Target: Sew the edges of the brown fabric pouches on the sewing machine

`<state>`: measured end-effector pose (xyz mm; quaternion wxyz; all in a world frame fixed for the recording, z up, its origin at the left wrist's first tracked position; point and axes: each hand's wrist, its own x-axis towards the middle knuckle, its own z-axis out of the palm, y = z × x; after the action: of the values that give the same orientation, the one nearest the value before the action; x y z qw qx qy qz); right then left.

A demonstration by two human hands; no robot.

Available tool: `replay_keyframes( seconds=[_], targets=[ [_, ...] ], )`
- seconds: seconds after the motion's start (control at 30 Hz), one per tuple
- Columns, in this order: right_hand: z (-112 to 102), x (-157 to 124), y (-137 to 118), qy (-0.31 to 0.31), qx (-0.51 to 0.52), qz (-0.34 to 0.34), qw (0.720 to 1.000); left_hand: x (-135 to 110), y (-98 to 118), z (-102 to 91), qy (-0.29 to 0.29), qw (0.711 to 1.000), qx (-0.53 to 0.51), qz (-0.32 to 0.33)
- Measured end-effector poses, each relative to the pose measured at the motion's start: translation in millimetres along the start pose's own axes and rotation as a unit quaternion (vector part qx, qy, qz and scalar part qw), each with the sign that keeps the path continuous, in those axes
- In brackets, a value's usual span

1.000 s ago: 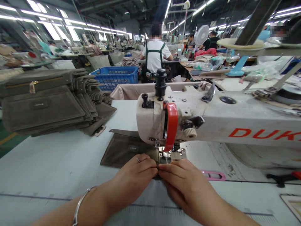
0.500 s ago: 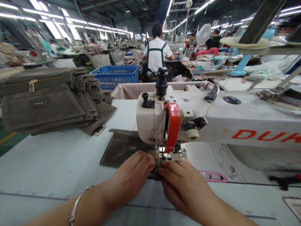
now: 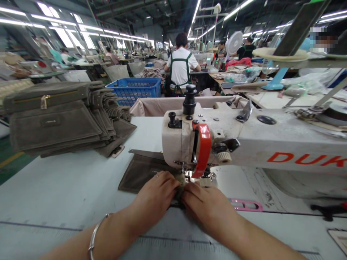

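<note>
A dark olive-brown fabric bag panel (image 3: 139, 169) lies flat on the table, its right edge at the needle area of a white sewing machine (image 3: 244, 133). My left hand (image 3: 158, 193), with a ring and a bracelet, pinches the panel's near edge just left of the presser foot (image 3: 189, 177). Close against it on the right, my right hand (image 3: 204, 202) has its fingers bent onto the same edge, right in front of the foot. The fingertips and the bit of fabric between them are partly hidden.
Stacked matching bag pieces (image 3: 54, 122) sit at the left of the table. A pink plastic piece (image 3: 248, 205) lies right of my hands. Beyond the machine are a fabric-lined bin (image 3: 151, 107), a blue crate (image 3: 135, 90) and a seated person (image 3: 181, 65).
The view has shifted slightly, so the scene sits a little lower and further right. My right fingers have drawn in closer to my left ones at the fabric edge.
</note>
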<state>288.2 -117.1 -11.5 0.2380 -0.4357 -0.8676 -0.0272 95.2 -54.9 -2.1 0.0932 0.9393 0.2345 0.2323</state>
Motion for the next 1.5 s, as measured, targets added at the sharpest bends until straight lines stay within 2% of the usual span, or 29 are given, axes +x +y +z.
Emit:
replay_keyframes(
  seconds=[0.13, 0.3, 0.5, 0.63, 0.87, 1.07, 1.17, 1.4, 1.5],
  targets=[
    [8.5, -9.6, -1.6, 0.021, 0.021, -0.001, 1.0, -2.9, -0.4, 3.7, -0.024, 0.997, 0.054, 0.053],
    [4.3, -14.2, -6.5, 0.026, 0.043, -0.006, 0.999, -1.7, 2.9, 2.6, -0.034, 0.989, 0.081, 0.122],
    [-3.8, -12.0, -14.7, 0.034, 0.094, 0.02, 0.995, 2.1, 4.1, -4.5, -0.048, 0.981, 0.112, 0.148],
    [-3.4, -9.0, -14.7, 0.029, 0.102, 0.032, 0.994, 5.1, -0.7, -3.1, -0.073, 0.983, 0.106, 0.133],
    [0.7, -5.8, -8.7, 0.026, 0.077, 0.066, 0.995, 14.5, -10.3, 3.0, -0.067, 0.99, 0.054, 0.108],
    [-3.5, -8.2, -5.4, 0.019, 0.1, 0.08, 0.992, 6.2, -7.0, 2.6, 0.027, 0.989, 0.061, 0.13],
    [-7.2, -9.7, -3.3, 0.008, 0.121, 0.086, 0.989, 5.2, -5.4, 0.9, 0.017, 0.99, 0.054, 0.129],
    [-15.2, -12.3, 0.4, -0.023, 0.147, 0.088, 0.985, 10.4, -3.8, 0.3, -0.029, 0.996, -0.007, 0.082],
    [-17.1, -15.0, 4.0, -0.002, 0.15, 0.102, 0.983, 10.5, -3.9, 0.3, -0.034, 0.998, -0.031, 0.053]
  ],
)
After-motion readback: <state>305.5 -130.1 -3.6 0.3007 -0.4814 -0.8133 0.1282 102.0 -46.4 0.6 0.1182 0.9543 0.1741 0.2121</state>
